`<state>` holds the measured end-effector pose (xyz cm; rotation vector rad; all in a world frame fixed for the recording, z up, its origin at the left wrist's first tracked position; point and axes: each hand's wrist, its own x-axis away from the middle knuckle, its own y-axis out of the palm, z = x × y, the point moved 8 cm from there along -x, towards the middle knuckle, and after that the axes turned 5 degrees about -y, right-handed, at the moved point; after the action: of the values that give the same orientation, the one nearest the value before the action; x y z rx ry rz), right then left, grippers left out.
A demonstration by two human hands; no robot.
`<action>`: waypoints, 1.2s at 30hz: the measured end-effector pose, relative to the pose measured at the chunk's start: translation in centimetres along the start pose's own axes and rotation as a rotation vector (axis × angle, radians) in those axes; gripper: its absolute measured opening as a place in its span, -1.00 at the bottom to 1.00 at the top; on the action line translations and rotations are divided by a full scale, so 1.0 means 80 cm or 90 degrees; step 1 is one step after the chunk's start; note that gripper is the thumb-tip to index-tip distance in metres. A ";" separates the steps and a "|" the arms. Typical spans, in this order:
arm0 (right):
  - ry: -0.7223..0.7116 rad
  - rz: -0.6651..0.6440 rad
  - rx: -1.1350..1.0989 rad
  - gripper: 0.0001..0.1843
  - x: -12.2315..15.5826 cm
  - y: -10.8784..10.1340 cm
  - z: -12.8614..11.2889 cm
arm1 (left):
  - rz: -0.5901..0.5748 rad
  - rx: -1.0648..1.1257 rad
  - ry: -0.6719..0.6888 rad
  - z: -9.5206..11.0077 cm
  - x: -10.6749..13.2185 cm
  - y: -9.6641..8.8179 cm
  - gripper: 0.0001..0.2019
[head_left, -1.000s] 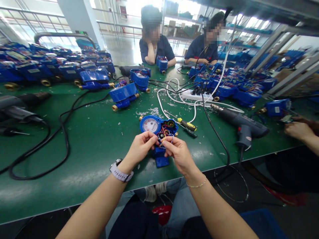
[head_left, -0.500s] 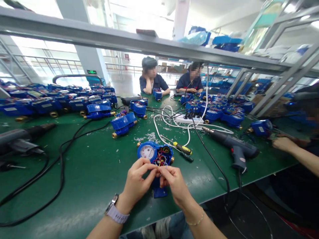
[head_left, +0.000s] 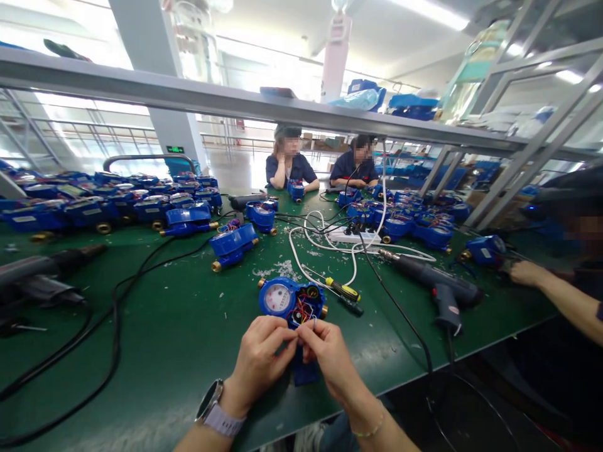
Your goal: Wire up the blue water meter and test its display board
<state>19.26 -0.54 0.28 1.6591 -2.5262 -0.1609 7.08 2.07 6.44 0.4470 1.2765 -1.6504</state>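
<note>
An opened blue water meter [head_left: 289, 300] with a white dial and coloured wires lies on the green table [head_left: 179, 326] just beyond my hands. My left hand [head_left: 258, 361], with a watch on its wrist, and my right hand [head_left: 328, 358] meet in front of it. Both pinch the thin wires that come out of the meter's open compartment. A blue cover piece [head_left: 304, 373] lies under my hands, partly hidden. A screwdriver with a yellow and black handle [head_left: 343, 292] lies right of the meter.
Several blue meters [head_left: 108, 204] line the left and far right of the table. A heat gun [head_left: 436, 285] and black cables lie to the right, another tool [head_left: 38, 276] at left. A white power strip [head_left: 353, 237] sits mid-table. Two people sit opposite; a person's hand [head_left: 527, 273] rests at right.
The view has tilted upward, so the overhead shelf now shows. My hands stay together at the meter's wires, slightly nearer to me.
</note>
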 end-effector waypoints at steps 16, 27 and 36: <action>0.070 -0.036 -0.157 -0.54 0.002 -0.012 0.004 | -0.239 0.253 -0.229 -0.034 0.005 0.038 -0.82; -0.282 0.120 0.241 -0.83 0.036 -0.053 -0.052 | -0.218 0.271 -0.255 -0.033 0.007 0.040 -0.93; -0.298 -0.011 0.273 -0.88 0.031 -0.013 -0.040 | -0.184 0.264 -0.223 -0.024 0.008 0.037 -0.88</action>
<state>19.75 -3.33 3.37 1.9888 -3.0648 -0.0031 8.80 3.53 3.68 0.2061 0.7640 -2.1406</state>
